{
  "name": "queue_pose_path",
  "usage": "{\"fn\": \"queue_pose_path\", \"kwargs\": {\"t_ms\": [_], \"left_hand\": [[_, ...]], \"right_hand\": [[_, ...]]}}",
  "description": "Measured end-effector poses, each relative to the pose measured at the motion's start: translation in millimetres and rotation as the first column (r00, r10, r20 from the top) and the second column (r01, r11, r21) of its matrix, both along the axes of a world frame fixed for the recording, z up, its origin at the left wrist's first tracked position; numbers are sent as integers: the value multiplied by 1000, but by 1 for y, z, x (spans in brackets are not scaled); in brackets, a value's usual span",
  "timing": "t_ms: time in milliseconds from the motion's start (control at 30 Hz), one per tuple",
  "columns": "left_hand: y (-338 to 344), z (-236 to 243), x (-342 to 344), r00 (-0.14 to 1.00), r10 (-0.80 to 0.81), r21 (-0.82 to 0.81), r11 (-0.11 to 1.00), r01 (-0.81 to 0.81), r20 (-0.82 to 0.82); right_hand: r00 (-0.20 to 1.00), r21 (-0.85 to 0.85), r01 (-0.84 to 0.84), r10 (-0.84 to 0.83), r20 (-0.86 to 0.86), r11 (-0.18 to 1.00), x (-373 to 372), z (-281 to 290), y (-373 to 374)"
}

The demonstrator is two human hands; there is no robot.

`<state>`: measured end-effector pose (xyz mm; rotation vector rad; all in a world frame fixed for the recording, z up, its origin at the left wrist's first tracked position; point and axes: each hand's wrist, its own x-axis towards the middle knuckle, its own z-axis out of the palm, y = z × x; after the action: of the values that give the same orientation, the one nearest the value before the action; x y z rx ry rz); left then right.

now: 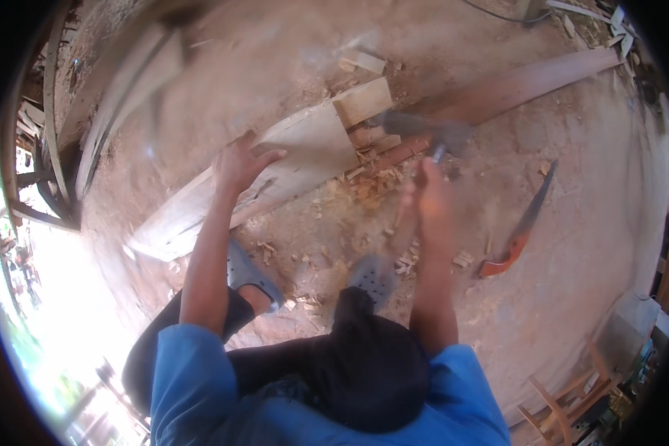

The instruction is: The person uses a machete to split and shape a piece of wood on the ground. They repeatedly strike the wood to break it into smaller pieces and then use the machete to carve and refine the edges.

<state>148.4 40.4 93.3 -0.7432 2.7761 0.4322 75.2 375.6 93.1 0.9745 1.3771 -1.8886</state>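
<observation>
A pale wooden board (305, 149) lies slanting across the ground in front of me, a stepped cut at its right end. My left hand (236, 165) holds the board by its far edge, thumb stretched over the top face and the fingertips partly hidden. Over to the right, my right hand (430, 197) is closed round the handle of a hammer-like tool (446, 137). Motion smears the tool's dark head, so its exact kind is unclear. That head hangs just right of the cut end, above reddish wood pieces (401, 154).
A handsaw (524, 223) with an orange handle lies at right. Beyond the board stretches a long reddish plank (520, 85). Wood chips (372, 186) litter the ground near my grey clogs (372, 279). Timber (119, 104) leans at left; a wooden frame (565, 394) stands lower right.
</observation>
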Motion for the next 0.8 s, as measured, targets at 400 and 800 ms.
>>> {"fn": "queue_pose_path", "kwargs": {"t_ms": [400, 800], "left_hand": [[-3, 0, -7, 1000, -9, 29, 1000, 8, 26], [-11, -7, -7, 999, -16, 36, 999, 17, -33]], "right_hand": [[964, -225, -263, 267, -10, 938, -2, -2, 6], [957, -49, -283, 278, -88, 958, 1, 14, 1]]}}
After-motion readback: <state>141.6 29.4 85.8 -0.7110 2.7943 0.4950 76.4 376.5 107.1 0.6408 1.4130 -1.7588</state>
